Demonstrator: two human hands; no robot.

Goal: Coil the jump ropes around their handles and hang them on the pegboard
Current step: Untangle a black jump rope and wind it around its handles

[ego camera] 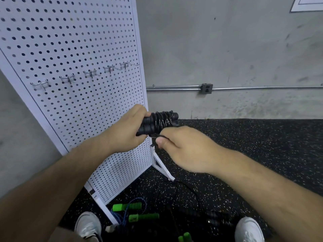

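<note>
The left hand (pixel 129 130) grips the black jump rope (pixel 160 122) handles, long axis pointing right and slightly up; the right hand (pixel 181 149) pinches its cord beside the pegboard (pixel 73 49).

Black jump rope (pixel 160 120): coiled round its handles, before the pegboard (pixel 70 41)'s right edge.
Left hand (pixel 130 127): grips the handles.
Right hand (pixel 185 149): pinches its cord.
Green-handled rope (pixel 134 211): at the pegboard's foot.

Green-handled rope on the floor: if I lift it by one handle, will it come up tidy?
Probably not: the blue cord lies in loose loops, so it would likely trail floppily. The green handles look foam-padded, so probably light and grippy. The cord might snag the pegboard foot beside it.
</note>
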